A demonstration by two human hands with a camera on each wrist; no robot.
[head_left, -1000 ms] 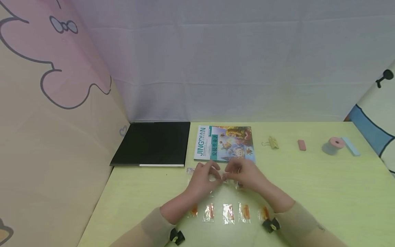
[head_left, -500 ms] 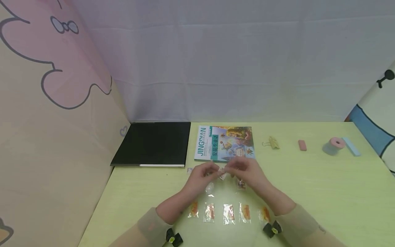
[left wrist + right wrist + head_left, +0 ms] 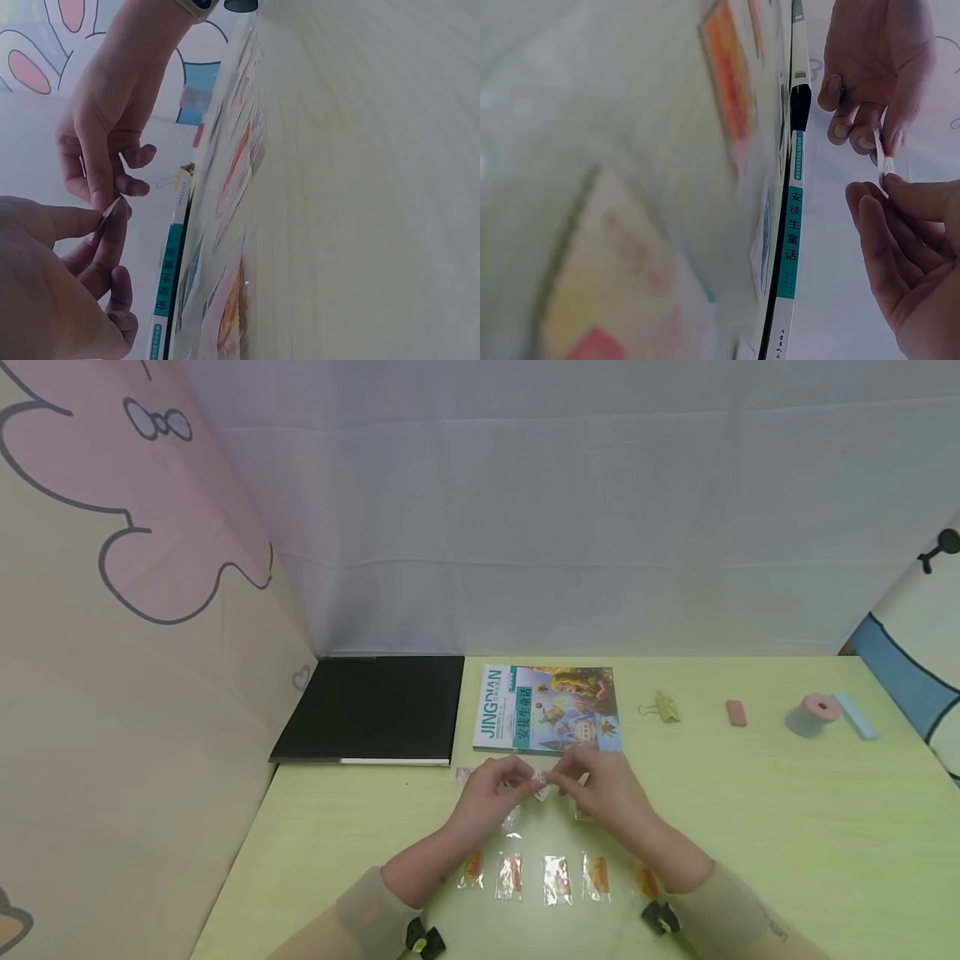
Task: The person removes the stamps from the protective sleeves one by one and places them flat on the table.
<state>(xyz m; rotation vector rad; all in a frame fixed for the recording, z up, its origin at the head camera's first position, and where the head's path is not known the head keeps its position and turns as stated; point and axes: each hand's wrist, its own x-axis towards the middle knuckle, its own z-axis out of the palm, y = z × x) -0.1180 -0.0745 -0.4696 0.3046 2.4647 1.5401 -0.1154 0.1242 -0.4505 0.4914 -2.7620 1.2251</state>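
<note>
In the head view my left hand (image 3: 486, 795) and right hand (image 3: 609, 787) meet just in front of the picture book (image 3: 547, 708). A small, flat, whitish printed packet (image 3: 541, 791) is pinched between the left thumb and forefinger. The right thumb and forefinger grip its other edge. From the right wrist the packet (image 3: 883, 161) appears thin and nearly edge-on, raised off the tabletop. Below the hands lies a row of small clear packets with orange pictures, among them one shiny packet (image 3: 557, 878). Other packets lie partly hidden under the hands.
Left of the book is a flat black folder (image 3: 371, 710). Toward the right stand or lie a yellow binder clip (image 3: 665, 707), a pink eraser (image 3: 736, 712), a pink-topped roll (image 3: 813, 714) and a light blue stick (image 3: 855, 717). A grey-white cloth (image 3: 585, 527) hangs behind the table.
The hands have drawn slightly apart, and the packet between the fingertips, mostly covered at first, now shows. The right hand has shifted a little over the packet beneath it.
</note>
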